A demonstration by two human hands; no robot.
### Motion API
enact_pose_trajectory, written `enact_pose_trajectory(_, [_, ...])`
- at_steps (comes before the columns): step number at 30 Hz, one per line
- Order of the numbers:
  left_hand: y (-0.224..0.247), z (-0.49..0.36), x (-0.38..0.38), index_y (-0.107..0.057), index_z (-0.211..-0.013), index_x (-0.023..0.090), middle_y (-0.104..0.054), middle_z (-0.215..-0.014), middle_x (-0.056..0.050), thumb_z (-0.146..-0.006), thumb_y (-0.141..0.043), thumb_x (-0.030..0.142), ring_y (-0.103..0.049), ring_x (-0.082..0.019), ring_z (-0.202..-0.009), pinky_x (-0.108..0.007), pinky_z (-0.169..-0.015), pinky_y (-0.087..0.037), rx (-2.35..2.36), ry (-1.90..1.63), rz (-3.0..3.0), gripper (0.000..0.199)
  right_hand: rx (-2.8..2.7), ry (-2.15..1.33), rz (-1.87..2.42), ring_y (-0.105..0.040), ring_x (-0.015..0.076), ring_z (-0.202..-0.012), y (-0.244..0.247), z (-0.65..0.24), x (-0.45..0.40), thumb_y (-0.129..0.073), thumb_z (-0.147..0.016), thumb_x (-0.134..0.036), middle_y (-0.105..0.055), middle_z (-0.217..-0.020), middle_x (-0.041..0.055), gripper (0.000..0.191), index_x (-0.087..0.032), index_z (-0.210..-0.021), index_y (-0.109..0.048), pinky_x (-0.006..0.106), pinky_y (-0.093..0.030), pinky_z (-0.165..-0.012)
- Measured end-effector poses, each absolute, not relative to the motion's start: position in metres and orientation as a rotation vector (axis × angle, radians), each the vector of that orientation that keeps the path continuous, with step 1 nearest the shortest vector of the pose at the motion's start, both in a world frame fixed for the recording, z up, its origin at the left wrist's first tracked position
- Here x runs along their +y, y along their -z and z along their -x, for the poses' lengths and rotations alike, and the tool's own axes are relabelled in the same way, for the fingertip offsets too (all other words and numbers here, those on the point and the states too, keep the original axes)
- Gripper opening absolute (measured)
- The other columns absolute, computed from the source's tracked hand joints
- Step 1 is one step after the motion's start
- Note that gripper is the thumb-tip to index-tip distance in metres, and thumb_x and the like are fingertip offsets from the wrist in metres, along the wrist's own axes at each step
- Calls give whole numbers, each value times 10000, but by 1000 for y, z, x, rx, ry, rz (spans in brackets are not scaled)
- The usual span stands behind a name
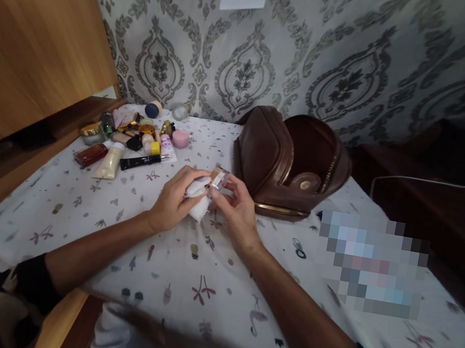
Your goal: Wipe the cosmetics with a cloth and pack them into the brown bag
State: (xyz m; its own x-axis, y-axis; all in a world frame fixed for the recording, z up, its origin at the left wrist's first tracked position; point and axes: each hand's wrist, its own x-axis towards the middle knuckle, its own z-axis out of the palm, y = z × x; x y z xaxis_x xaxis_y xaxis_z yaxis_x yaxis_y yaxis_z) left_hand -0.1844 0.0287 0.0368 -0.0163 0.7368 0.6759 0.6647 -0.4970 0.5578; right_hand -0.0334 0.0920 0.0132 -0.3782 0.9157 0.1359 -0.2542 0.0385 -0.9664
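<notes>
My left hand is closed around a crumpled white cloth, whose frayed edge hangs below the fingers. The fingers of my right hand grip a small clear, boxy bottle with a tan part, and the cloth is pressed against its left side. Both hands are close together above the patterned tablecloth. Just beyond my right hand stands a brown leather bag with its zipped top gaping. To the left lie a black tube and a cream-coloured tube.
Several cosmetics crowd the table's back left, among them a pink jar, a red bottle and a navy round item. A blurred-out item lies at right. Patterned wallpaper rises behind; a wooden panel stands left.
</notes>
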Motion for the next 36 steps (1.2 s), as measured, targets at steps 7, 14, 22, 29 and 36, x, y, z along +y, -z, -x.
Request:
enact_pose_trajectory(7, [-37,187,30,-561,-1324,212,-576,-1280,-110,-989,-471,356,-524,-240,-1240,-406,-1091,-391,1469,-1518,-2092,376,-1389,-1748,691,-591,112,-722,-16,32,85,-843,-653,-397,-605,-1159,53,743,-238,-1320,-558,257,-502,-593])
enact_pose_trajectory(14, [-33,190,34,-571,-1314,184,-686,-1088,-84,-898,-528,607,-635,-211,-903,-330,-848,-524,1333,-1409,-1645,595,-1126,-2038,449,-644,109,-674,-17,31,84,-863,-672,-376,-677,-891,-13,550,-243,-1096,-540,207,-530,-558])
enact_pose_trajectory(22, [-26,188,39,-658,-992,175,-711,-937,-60,-756,-670,594,-648,-218,-873,-322,-812,-526,1582,-1515,-1390,481,-996,-2202,398,-669,118,-564,-11,35,90,-786,-701,-618,-680,-669,-40,543,-208,-937,-521,217,-546,-521])
enact_pose_trajectory(29, [-37,184,37,-602,-750,164,-617,-693,-20,-802,-541,675,-566,-180,-670,-281,-636,-473,1809,-1484,-1430,517,-1143,-2167,474,-661,124,-556,-11,37,88,-684,-740,-711,-660,-682,-17,577,-181,-930,-558,239,-539,-510])
enact_pose_trajectory(36, [-35,187,37,-571,-713,176,-575,-614,-3,-822,-439,762,-500,-155,-573,-266,-542,-410,1844,-1448,-1412,610,-1383,-1984,546,-648,130,-537,-16,38,85,-744,-658,-701,-640,-672,-24,612,-186,-902,-524,204,-472,-432])
